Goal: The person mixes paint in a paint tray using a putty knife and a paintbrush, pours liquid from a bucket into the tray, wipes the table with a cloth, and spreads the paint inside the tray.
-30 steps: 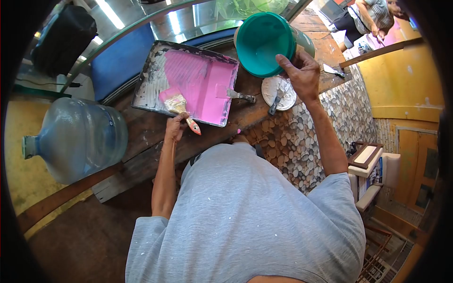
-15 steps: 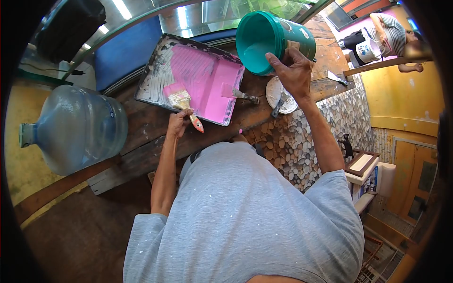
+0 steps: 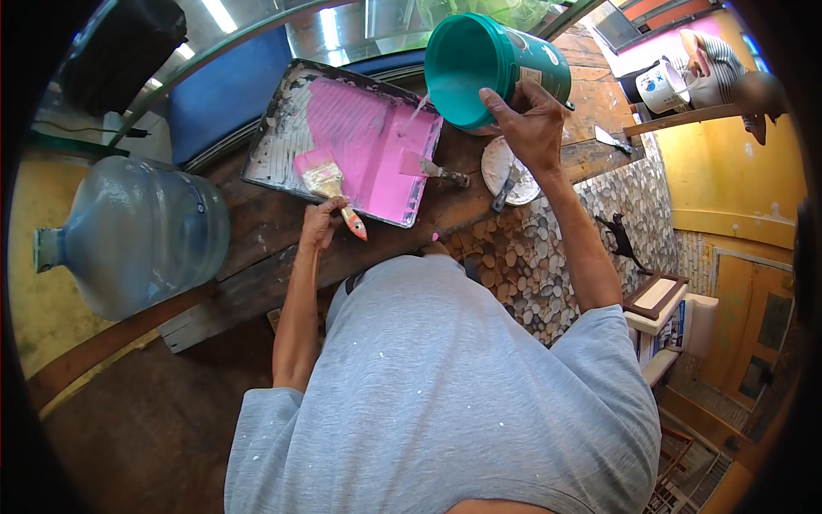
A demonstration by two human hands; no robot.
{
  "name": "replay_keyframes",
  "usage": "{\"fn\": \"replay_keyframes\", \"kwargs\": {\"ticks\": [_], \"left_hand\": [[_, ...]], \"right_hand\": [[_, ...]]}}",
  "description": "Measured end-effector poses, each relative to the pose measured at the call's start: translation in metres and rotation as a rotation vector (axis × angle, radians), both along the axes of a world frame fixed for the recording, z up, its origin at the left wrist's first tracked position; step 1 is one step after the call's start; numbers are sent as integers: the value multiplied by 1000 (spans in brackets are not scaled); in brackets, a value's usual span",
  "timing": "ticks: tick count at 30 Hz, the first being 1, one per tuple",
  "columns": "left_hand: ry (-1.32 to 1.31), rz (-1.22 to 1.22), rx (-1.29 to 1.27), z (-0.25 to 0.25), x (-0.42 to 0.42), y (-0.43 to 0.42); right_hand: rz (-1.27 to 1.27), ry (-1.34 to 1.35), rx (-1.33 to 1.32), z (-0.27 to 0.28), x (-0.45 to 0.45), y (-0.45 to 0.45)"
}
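Note:
My right hand [image 3: 533, 128] grips a green bucket [image 3: 544, 68], tipped with its mouth toward the paint tray [image 3: 257, 171]. A thin stream of clear liquid [image 3: 419, 106] falls from the bucket's rim into the tray. Pink paint [image 3: 342, 116] covers much of the tray. My left hand [image 3: 322, 224] is closed on the handle of a paintbrush [image 3: 325, 182], whose pink bristles lie over the tray. A scraper [image 3: 432, 170] with a pink-coated blade rests across the tray's right edge.
A large water jug [image 3: 145, 236] lies at the left of the wooden table [image 3: 265, 223]. Right of the tray are a round white lid [image 3: 497, 163] with a putty knife [image 3: 507, 190] and another scraper [image 3: 613, 140]. A black cat [image 3: 623, 240] and another person [image 3: 715, 68] are beyond.
The bucket has tilted slightly further and moved a little up and left; liquid now streams into the tray. The cat has moved, and the other person has shifted. My left hand barely moves.

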State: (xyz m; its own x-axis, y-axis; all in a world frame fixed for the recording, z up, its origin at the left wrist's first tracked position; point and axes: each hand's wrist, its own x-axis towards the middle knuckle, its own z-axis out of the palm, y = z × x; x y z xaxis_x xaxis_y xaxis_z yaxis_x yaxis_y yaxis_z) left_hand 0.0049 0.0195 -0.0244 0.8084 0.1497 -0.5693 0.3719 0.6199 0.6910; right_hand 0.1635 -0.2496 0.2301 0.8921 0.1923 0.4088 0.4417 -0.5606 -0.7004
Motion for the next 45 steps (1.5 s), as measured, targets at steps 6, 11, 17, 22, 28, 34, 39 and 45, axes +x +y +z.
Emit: {"fn": "replay_keyframes", "kwargs": {"ticks": [6, 11, 17, 22, 28, 34, 39, 45], "left_hand": [[31, -56, 33, -1, -4, 6], [16, -113, 37, -16, -2, 11], [24, -109, 7, -15, -1, 15], [52, -85, 49, -17, -4, 17], [73, -66, 32, 1, -4, 8], [97, -33, 55, 4, -3, 7], [131, -35, 65, 7, -2, 5], [157, -16, 62, 8, -3, 3]], "right_hand": [[7, 298, 503, 5, 12, -16], [-77, 366, 846, 6, 25, -72], [-274, 321, 1048, -1, 43, -158], [-383, 389, 1206, -68, 88, -257], [-512, 406, 1307, -155, 139, -339], [-586, 423, 1346, -223, 153, -368], [-913, 477, 1106, -195, 121, -318], [24, 146, -135, -208, -15, -122]]}}
